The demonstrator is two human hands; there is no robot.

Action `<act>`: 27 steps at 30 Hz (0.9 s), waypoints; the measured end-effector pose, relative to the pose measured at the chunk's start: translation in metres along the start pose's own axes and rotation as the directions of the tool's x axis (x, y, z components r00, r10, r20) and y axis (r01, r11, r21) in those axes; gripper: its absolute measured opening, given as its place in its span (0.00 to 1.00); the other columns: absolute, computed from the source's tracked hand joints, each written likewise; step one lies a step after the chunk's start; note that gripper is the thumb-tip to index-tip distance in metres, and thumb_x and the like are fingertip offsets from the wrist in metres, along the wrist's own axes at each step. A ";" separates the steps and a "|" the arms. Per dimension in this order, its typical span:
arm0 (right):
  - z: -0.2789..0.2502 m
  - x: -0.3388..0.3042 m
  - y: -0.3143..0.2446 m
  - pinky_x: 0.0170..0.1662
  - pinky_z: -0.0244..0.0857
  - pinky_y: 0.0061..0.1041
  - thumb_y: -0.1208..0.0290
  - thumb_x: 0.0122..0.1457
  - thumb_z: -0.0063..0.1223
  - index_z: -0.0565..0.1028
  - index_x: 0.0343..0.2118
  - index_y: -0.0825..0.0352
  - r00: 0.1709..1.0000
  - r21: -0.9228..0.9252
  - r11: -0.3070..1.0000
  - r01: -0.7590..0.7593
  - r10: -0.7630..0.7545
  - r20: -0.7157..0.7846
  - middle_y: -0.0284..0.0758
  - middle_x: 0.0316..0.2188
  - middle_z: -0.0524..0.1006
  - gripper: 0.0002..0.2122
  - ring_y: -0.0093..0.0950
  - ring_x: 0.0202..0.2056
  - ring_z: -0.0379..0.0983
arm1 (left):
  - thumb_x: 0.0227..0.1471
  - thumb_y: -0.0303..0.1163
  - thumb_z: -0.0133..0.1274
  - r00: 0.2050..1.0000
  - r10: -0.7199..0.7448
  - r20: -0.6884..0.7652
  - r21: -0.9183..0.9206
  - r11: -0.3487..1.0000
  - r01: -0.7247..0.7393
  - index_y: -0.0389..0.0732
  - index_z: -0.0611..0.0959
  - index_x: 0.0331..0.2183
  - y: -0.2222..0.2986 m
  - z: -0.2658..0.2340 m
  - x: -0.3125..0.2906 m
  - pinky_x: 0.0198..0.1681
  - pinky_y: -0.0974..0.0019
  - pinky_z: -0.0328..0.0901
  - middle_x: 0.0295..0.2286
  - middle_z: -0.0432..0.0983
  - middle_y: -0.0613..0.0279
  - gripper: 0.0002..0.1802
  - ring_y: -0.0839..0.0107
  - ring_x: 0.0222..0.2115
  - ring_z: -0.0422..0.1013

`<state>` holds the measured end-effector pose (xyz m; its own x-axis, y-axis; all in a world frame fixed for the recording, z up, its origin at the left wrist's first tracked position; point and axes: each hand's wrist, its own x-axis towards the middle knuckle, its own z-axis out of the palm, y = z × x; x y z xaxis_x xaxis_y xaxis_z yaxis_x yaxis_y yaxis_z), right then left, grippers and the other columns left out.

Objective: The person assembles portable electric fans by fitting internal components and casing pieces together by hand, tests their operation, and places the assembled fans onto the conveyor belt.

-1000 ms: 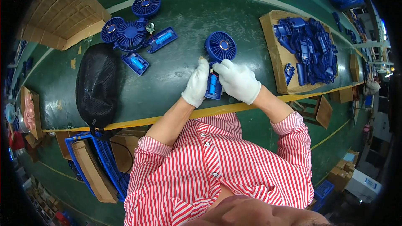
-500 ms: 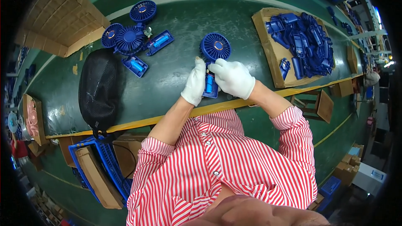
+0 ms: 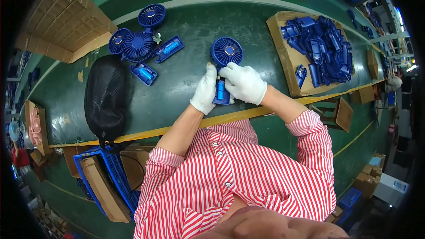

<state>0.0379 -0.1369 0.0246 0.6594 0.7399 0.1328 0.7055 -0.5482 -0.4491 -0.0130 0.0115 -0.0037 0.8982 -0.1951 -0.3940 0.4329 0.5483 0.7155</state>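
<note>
A blue hand-held fan [image 3: 226, 53] with a round grille head lies on the green belt, its open handle toward me. My left hand [image 3: 205, 90], in a white glove, grips the left side of the handle. My right hand [image 3: 243, 83], also gloved, covers the handle's right side and upper part. A light blue cylindrical cell [image 3: 220, 90] shows inside the handle between my hands.
Several more blue fan heads and open handles [image 3: 141, 44] lie at the back left. A black mesh bag [image 3: 107, 97] rests on the belt's left. A cardboard tray of blue plastic parts [image 3: 319, 48] stands right. A cardboard box [image 3: 62, 17] sits far left.
The view has shifted slightly; the fan and both hands stay together on the belt. My right hand has closed further over the handle.
</note>
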 end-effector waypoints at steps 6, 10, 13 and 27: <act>-0.006 0.002 -0.007 0.29 0.68 0.40 0.76 0.49 0.50 0.74 0.34 0.63 0.998 -0.019 0.999 -0.050 0.051 0.040 0.38 0.27 0.71 0.08 0.43 0.25 0.72 | 0.60 0.64 0.27 0.995 -0.099 0.025 -0.056 0.993 0.101 0.37 0.75 0.35 0.001 -0.004 -0.002 0.20 0.67 0.73 0.22 0.76 0.56 0.38 0.66 0.18 0.75; -0.006 0.002 -0.007 0.29 0.68 0.40 0.76 0.49 0.50 0.74 0.35 0.63 0.992 -0.079 0.995 -0.056 0.065 0.109 0.38 0.27 0.71 0.09 0.43 0.25 0.72 | 0.60 0.64 0.26 0.995 -0.094 -0.035 0.080 0.992 0.097 0.38 0.75 0.34 -0.006 -0.004 0.005 0.19 0.68 0.72 0.21 0.76 0.57 0.38 0.68 0.17 0.75; -0.002 -0.003 -0.008 0.28 0.68 0.40 0.77 0.49 0.50 0.73 0.36 0.62 0.990 -0.124 0.990 -0.063 0.078 0.117 0.38 0.27 0.70 0.10 0.42 0.25 0.72 | 0.60 0.64 0.26 0.998 -0.069 -0.009 0.142 0.987 0.070 0.38 0.75 0.34 -0.013 -0.006 0.006 0.19 0.69 0.72 0.21 0.76 0.58 0.38 0.68 0.17 0.75; -0.003 -0.014 -0.010 0.30 0.68 0.36 0.77 0.49 0.52 0.76 0.36 0.64 0.984 0.048 0.984 -0.170 0.172 -0.049 0.38 0.26 0.72 0.10 0.40 0.27 0.73 | 0.59 0.64 0.25 0.986 -0.167 0.010 -0.094 0.981 0.168 0.37 0.76 0.31 0.002 0.006 -0.001 0.19 0.67 0.71 0.20 0.76 0.56 0.40 0.66 0.15 0.74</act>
<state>0.0223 -0.1427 0.0303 0.7831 0.6144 0.0968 0.5699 -0.6464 -0.5073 -0.0124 0.0081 0.0019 0.8138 -0.2926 -0.5021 0.5683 0.5816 0.5821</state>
